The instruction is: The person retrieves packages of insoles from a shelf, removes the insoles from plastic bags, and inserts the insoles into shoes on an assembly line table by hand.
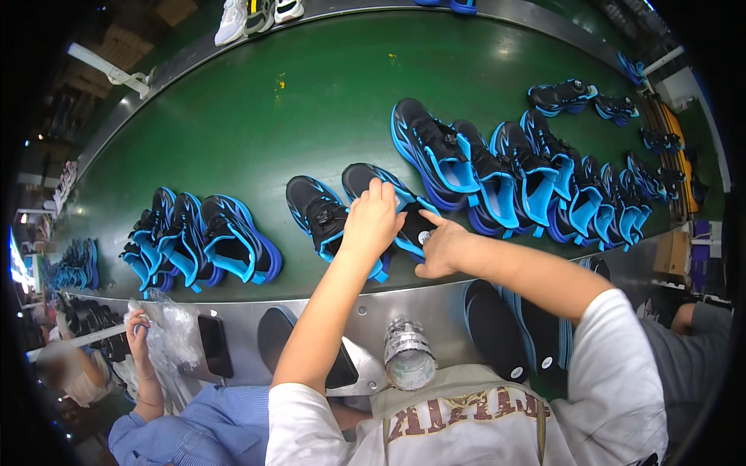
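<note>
A black sneaker with a bright blue sole (pixel 360 175) lies on the green belt in front of me, toe pointing away. My left hand (pixel 374 220) is closed over its tongue and opening, fingers bent. A black insole with a round white sticker (pixel 417 223) sits at the shoe's opening, its front part hidden by the shoe and my left hand. My right hand (pixel 446 244) has the heel end of this insole between index finger and thumb. Just left stands a matching sneaker (pixel 317 208), partly behind my left forearm. Another sneaker (pixel 435 151) lies beyond my right hand.
More blue-black sneakers (pixel 233 241) line the green belt (pixel 233 132) on both sides. Along the metal edge are stacked insoles (pixel 497 330), a tape-wrapped cup (pixel 409 359) and a phone (pixel 215 346). A co-worker's hand (pixel 138 334) is at the left, beside clear plastic bags (pixel 172 330).
</note>
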`<state>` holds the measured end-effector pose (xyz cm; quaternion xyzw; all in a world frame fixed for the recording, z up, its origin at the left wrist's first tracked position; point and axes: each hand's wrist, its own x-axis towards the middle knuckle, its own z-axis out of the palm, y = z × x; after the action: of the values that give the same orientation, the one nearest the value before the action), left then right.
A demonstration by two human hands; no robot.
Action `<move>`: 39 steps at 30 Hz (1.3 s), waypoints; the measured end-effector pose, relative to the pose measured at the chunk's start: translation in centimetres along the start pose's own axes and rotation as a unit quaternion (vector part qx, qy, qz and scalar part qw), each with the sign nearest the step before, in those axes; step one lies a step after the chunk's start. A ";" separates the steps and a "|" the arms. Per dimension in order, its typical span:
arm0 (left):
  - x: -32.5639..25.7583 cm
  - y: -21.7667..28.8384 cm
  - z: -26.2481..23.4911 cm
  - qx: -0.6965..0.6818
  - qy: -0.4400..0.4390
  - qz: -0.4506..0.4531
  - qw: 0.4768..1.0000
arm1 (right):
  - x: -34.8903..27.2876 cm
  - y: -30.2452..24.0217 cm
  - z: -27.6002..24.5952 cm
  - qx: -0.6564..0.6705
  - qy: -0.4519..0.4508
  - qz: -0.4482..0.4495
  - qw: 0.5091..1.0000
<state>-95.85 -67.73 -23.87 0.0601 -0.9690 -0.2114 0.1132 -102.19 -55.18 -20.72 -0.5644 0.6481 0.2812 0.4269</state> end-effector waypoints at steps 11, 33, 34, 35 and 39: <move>-3.4 3.0 -0.7 0.105 0.103 0.112 0.983 | -5.1 -1.9 11.5 0.264 0.516 0.060 0.812; 9.8 2.7 -2.7 -0.552 0.001 -0.307 0.775 | -15.0 -9.5 25.9 0.426 0.381 0.263 0.777; 10.1 3.6 -0.8 -0.356 0.053 -0.144 0.922 | -14.9 -9.5 26.9 0.446 0.372 0.247 0.776; 10.1 3.8 1.0 -0.123 0.100 0.029 0.987 | -15.0 -9.6 27.0 0.444 0.375 0.243 0.776; 11.5 5.2 2.7 0.036 -0.180 0.000 0.983 | -17.4 -8.4 25.2 0.428 0.449 0.207 0.756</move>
<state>-107.98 -63.87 -21.89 0.0253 -0.9806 -0.1833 -0.0651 -88.09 -27.03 -16.65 -0.2362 0.9193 -0.2299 0.2149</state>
